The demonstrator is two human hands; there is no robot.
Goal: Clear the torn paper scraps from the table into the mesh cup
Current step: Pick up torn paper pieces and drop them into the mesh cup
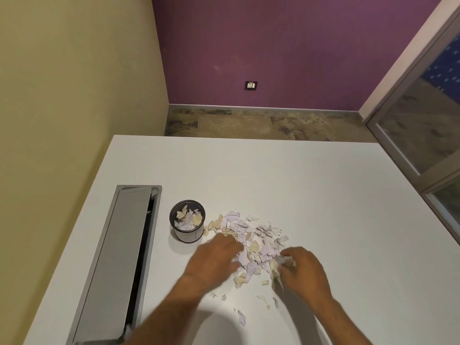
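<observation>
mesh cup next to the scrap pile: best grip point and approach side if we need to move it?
Grip the mesh cup round its side wall, below the rim, fingers wrapping the cylinder. It stands upright with an open top already partly filled with scraps, so a top pinch would likely crush into them. Come from the near side: the grey cable tray lies to its left and the paper scraps to its right.

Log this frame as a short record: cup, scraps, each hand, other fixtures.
mesh cup: upright on the table, partly filled with scraps
paper scraps: loose pile right of the cup, a few strays nearer the person
left hand: blurred, over the pile's left edge, grip unclear
right hand: fingers curled, pinching scraps at the pile's right edge
cable tray lid: grey, left of the cup
</observation>
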